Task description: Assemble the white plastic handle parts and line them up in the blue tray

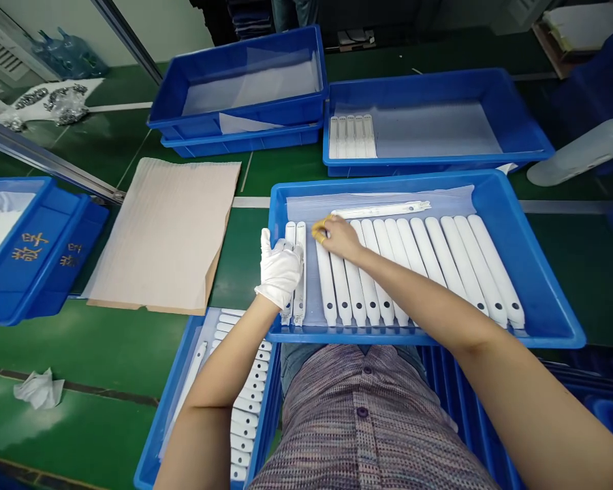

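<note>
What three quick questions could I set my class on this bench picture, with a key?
1. Multiple choice: the white glove is on which hand? A left, B right.
2. True or false: the yellow finger covers are on the right hand.
3. Short answer: on which side of the front blue tray does the brown cardboard sheet lie?

Key: 1 A; 2 true; 3 left.
</note>
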Demonstrator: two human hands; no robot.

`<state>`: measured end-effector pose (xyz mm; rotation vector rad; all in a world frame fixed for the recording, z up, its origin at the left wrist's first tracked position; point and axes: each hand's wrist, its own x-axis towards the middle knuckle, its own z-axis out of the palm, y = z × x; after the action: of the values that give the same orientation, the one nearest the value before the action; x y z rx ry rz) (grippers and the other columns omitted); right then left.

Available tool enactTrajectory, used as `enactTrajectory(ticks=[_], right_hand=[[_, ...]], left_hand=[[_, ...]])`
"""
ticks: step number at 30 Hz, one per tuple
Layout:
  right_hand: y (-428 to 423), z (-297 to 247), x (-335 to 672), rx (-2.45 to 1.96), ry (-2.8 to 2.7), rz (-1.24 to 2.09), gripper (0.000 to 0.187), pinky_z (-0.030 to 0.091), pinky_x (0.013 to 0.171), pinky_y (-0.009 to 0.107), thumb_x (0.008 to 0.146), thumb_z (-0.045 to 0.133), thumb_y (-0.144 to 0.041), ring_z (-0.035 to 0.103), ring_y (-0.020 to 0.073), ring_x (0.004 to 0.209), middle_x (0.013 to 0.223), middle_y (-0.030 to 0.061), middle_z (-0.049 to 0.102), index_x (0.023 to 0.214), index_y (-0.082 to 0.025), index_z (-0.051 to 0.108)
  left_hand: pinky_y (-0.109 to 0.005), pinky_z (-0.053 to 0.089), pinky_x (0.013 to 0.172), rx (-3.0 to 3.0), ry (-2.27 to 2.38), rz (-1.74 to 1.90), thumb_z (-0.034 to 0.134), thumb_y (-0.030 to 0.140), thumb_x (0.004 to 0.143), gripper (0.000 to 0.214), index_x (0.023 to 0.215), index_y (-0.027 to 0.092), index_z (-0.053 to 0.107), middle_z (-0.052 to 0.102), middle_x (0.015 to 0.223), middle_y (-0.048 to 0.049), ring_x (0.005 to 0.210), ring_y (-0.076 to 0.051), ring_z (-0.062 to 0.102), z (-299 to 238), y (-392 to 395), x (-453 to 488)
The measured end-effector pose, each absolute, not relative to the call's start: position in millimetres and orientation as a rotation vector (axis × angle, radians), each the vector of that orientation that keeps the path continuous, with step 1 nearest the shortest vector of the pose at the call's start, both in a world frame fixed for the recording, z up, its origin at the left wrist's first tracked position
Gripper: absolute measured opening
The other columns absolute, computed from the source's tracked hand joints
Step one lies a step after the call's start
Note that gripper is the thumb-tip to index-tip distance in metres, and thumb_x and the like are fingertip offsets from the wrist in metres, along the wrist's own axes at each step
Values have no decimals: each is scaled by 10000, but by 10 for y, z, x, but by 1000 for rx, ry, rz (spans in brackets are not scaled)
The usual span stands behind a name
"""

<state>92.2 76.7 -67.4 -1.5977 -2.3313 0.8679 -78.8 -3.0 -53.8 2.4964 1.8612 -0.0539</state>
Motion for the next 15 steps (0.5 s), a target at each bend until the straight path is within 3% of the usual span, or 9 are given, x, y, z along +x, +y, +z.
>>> enactTrajectory(ticks=[3, 6, 10, 13, 15], right_hand=[[969, -792, 927, -1677, -2248, 735, 398, 375, 1132, 455, 1052, 471, -328, 493, 351, 1323, 1368, 213, 623, 1265, -84, 702], [1067, -870, 858, -1711, -2201, 694, 384, 400, 1090, 495, 1047, 471, -341, 515, 369, 1265, 1297, 227, 647, 1174, -86, 728], [1105, -690, 881, -1659, -2138, 667, 414, 434, 1066, 453, 1081, 368, -318, 562, 314, 1207, 1236, 185, 687, 1099, -113, 727], [972, -349, 1013, -1310, -2071, 630, 431, 446, 1067, 444, 1093, 351, -366, 585, 271, 1152, 1144, 113, 716, 1016, -175, 730], [778, -139, 1119, -1015, -2003, 652, 421, 458, 1068, 464, 1088, 381, -433, 603, 258, 1128, 1097, 78, 718, 1008, -214, 732]], left_hand=[[-712, -23, 1282, 2463, 1850, -79, 400, 125, 1000, 430, 1299, 128, 710, 737, 1079, -138, 1266, -328, 565, -524, -33, -782], [-720, -58, 1272, 2469, 1839, -68, 437, 133, 981, 422, 1311, 139, 700, 740, 1111, -142, 1304, -343, 551, -531, -24, -809], [-694, -108, 1275, 2393, 1829, 287, 435, 176, 997, 439, 1377, 156, 654, 655, 1395, -166, 1441, -351, 473, -532, 7, -829], [-616, 32, 1325, 1980, 1608, 822, 568, 312, 974, 596, 1548, 184, 474, 492, 1600, -133, 1544, -329, 366, -513, -45, -713], [-586, 244, 1300, 1492, 1325, 926, 732, 389, 871, 747, 1546, 201, 475, 551, 1550, -129, 1512, -362, 420, -521, -154, -562]])
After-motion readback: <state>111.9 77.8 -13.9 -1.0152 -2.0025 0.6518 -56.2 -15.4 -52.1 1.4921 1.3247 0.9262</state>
